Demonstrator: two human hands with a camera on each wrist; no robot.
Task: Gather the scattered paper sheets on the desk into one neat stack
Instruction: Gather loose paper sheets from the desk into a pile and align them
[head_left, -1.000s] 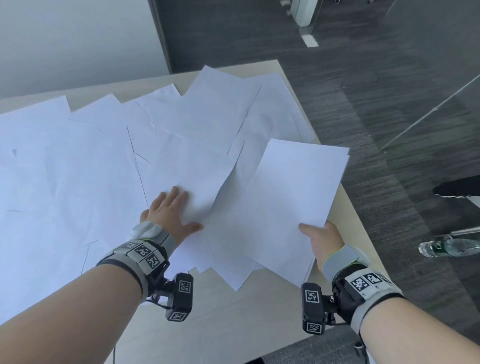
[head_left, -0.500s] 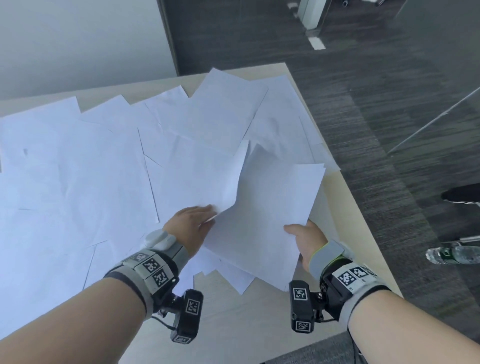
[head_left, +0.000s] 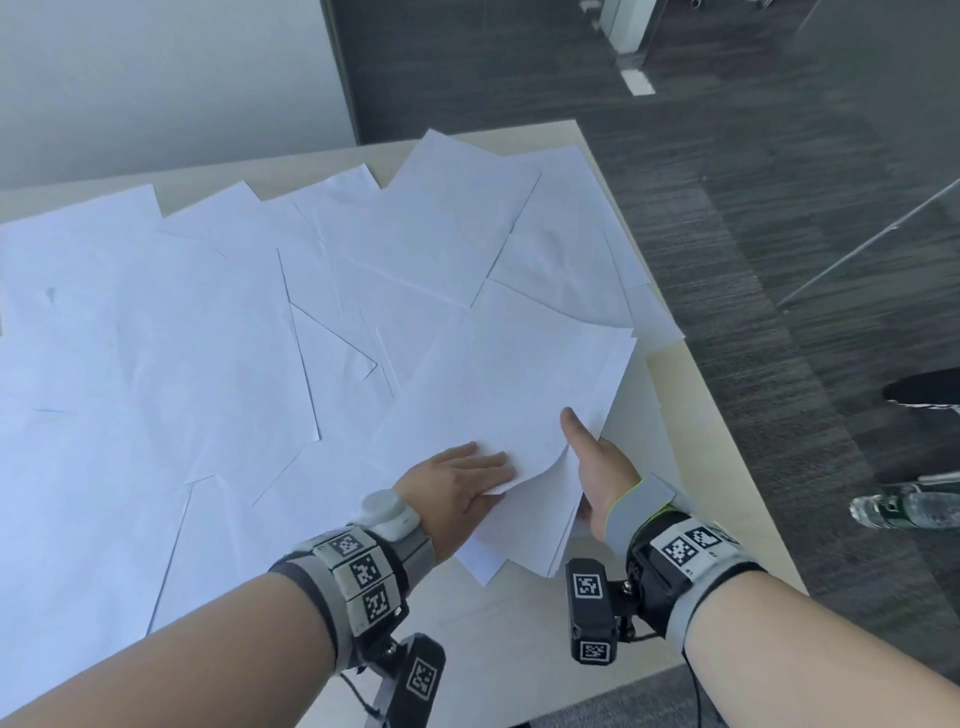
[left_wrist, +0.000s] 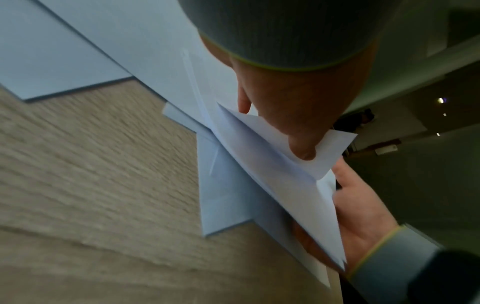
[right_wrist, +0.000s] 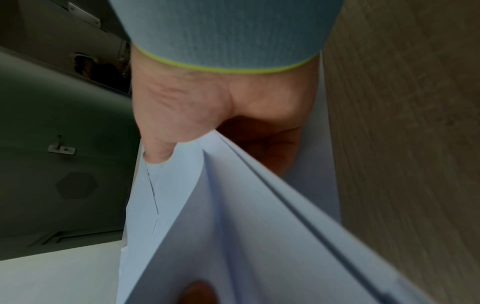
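Many white paper sheets (head_left: 182, 338) lie overlapping across the light wooden desk (head_left: 519, 639). My right hand (head_left: 597, 467) holds a small stack of sheets (head_left: 519, 384) at its near right edge, thumb on top and fingers underneath, slightly raised over the desk's right side. My left hand (head_left: 462, 483) pinches the near corner of a sheet lying on that stack. In the left wrist view the left hand (left_wrist: 293, 107) clamps the curled corner of this sheet (left_wrist: 259, 148), with the right hand (left_wrist: 363, 216) under the stack. The right wrist view shows the right hand (right_wrist: 207, 102) gripping the stack (right_wrist: 221, 226).
The desk's right edge (head_left: 727, 441) runs close beside my right hand, with dark carpet below. A water bottle (head_left: 909, 509) and a black shoe (head_left: 924, 389) are on the floor to the right. A pale wall (head_left: 156, 78) stands behind the desk.
The right hand has brought its stack leftward and lower over the desk. The left hand went from resting flat on a sheet to pinching its corner and drawing it onto the stack.
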